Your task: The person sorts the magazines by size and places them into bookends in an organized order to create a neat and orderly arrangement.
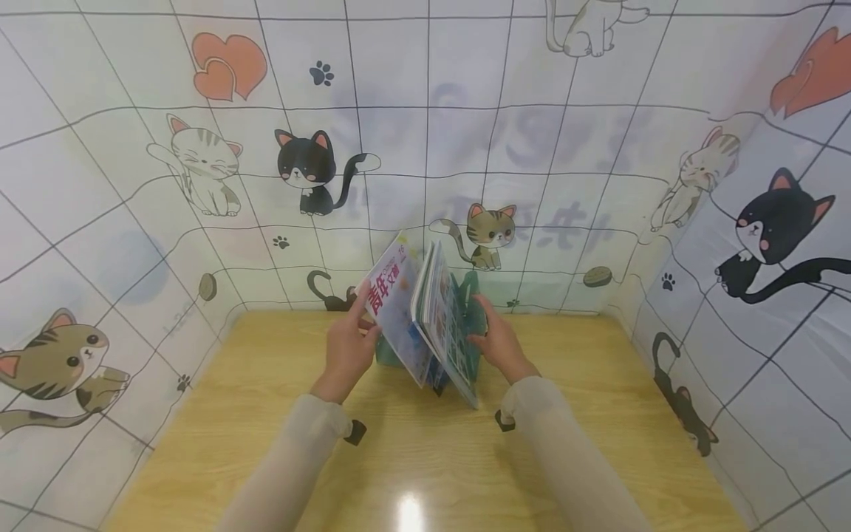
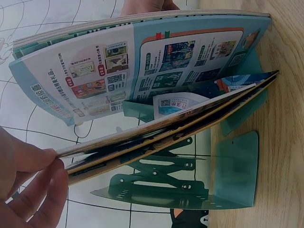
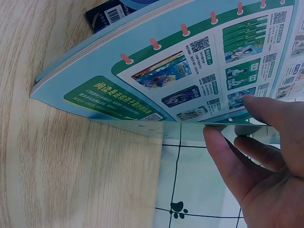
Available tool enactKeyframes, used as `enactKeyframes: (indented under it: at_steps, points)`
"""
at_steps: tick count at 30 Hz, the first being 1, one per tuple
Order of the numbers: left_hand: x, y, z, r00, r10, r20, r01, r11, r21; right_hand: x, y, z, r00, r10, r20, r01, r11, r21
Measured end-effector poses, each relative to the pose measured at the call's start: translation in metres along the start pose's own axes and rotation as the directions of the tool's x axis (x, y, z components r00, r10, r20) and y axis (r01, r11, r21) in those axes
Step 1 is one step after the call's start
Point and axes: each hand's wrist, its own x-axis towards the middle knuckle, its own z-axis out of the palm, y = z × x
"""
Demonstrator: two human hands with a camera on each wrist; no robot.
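Observation:
A green metal expanding bookend (image 2: 237,166) stands on the table against the back wall, its slotted crossbars showing in the left wrist view. On its left side a few thin magazines (image 1: 399,318) with pink lettering lean to the left. My left hand (image 1: 349,351) pinches their outer edge between thumb and fingers. A second bundle of magazines (image 1: 447,325), with a pale blue printed cover, leans toward the right end plate. My right hand (image 1: 501,347) pinches that green plate (image 3: 142,128), thumb on the magazine side and fingers outside. Between the bundles, a dark blue booklet (image 2: 237,83) is partly hidden.
The light wooden table (image 1: 266,414) extends around the bookend toward me and to both sides. Cloth with cat drawings and grid lines (image 1: 399,148) hangs close behind and along both sides.

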Motion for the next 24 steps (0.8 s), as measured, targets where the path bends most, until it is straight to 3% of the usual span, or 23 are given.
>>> enactKeyframes:
  at_steps: [5, 12, 18, 24]
  points:
    - [0.000, 0.004, -0.008, 1.000, -0.018, 0.000, 0.018, 1.000, 0.000, 0.000, 0.000, 0.000, 1.000, -0.003, 0.010, 0.003, 1.000, 0.014]
    - [0.004, 0.013, -0.020, 1.000, 0.008, 0.000, -0.008, 1.000, 0.000, 0.002, 0.000, 0.000, 1.000, -0.002, 0.000, 0.002, 1.000, -0.004]
    - [0.003, 0.012, -0.014, 0.997, -0.054, 0.049, 0.055, 0.998, -0.009, 0.001, -0.002, 0.000, 1.000, -0.009, 0.007, 0.009, 1.000, 0.009]
    - [0.004, 0.011, -0.009, 0.998, -0.049, 0.028, 0.049, 0.999, -0.012, 0.001, 0.000, 0.001, 1.000, 0.002, 0.011, -0.002, 1.000, -0.010]
